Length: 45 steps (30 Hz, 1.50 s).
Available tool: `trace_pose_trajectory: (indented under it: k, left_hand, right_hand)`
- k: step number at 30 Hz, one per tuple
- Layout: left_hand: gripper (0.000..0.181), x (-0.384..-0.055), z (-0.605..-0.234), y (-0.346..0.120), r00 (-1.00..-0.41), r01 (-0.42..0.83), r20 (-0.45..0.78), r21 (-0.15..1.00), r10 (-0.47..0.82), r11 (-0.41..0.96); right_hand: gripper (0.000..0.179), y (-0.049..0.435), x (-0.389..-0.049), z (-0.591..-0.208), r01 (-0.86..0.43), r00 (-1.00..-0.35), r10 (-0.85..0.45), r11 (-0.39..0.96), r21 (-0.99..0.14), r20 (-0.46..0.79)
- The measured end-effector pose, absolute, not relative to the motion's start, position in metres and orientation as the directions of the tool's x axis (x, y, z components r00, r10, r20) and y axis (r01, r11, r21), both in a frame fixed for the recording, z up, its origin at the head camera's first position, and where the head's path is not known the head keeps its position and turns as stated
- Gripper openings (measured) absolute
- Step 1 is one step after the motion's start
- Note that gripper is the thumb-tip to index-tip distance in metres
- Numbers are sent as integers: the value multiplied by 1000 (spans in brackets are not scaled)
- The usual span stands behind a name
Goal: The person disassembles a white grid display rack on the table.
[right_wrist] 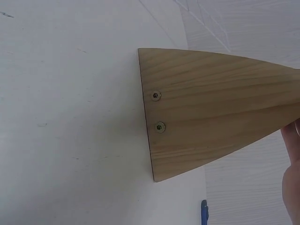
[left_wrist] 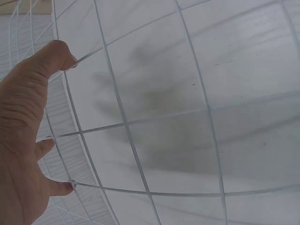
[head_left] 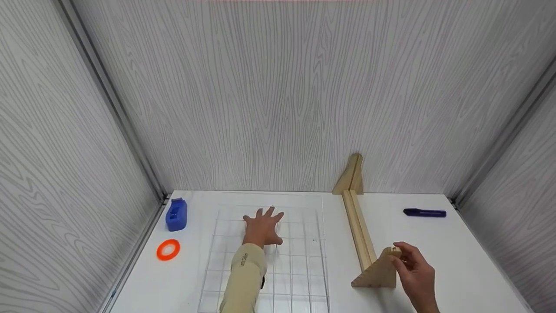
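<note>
A white wire grid panel point(head_left: 299, 256) is spread over the middle of the white table. My left hand point(head_left: 263, 228) is over its far part, fingers spread wide. In the left wrist view, the thumb point(left_wrist: 58, 54) and two fingertips are at the wires. To the right, a wooden stand point(head_left: 359, 230) has a grooved bar between two shaped end pieces. Its near end piece point(right_wrist: 211, 108), with two screws in its face, is pinched at the narrow top by my right hand point(head_left: 415, 271). Only part of that hand shows in the right wrist view.
A blue tape dispenser point(head_left: 176, 215) and an orange ring-shaped roll point(head_left: 168, 250) lie at the left. At the right is a dark blue cutter-like tool point(head_left: 425, 213). The far end piece point(head_left: 349, 176) of the stand is by the grey wood-patterned back wall point(head_left: 269, 95).
</note>
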<state>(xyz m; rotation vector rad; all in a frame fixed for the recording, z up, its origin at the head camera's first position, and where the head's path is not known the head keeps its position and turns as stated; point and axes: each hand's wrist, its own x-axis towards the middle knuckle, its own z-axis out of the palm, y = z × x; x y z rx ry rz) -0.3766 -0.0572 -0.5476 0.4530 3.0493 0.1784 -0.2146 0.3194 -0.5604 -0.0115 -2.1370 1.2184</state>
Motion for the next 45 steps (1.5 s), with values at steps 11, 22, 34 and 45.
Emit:
trace_pose_trajectory:
  k: [11, 22, 34, 45]
  left_hand:
    - [79, -370, -557, -61, -961, 240, -91, 188, 260, 953]
    - [75, -364, -575, -66, -953, 231, -150, 202, 263, 952]
    - [75, -364, -579, -67, -951, 230, -159, 214, 266, 949]
    - [76, -364, -587, -69, -954, 220, -162, 192, 252, 956]
  right_hand:
    - [36, 320, -214, -558, -293, -787, 314, 566, -770, 531]
    - [36, 323, -215, -562, -309, -801, 296, 539, -784, 519]
    - [34, 326, -220, -563, -328, -805, 267, 544, -772, 530]
    - [31, 323, -226, -563, -313, -825, 237, 564, -764, 513]
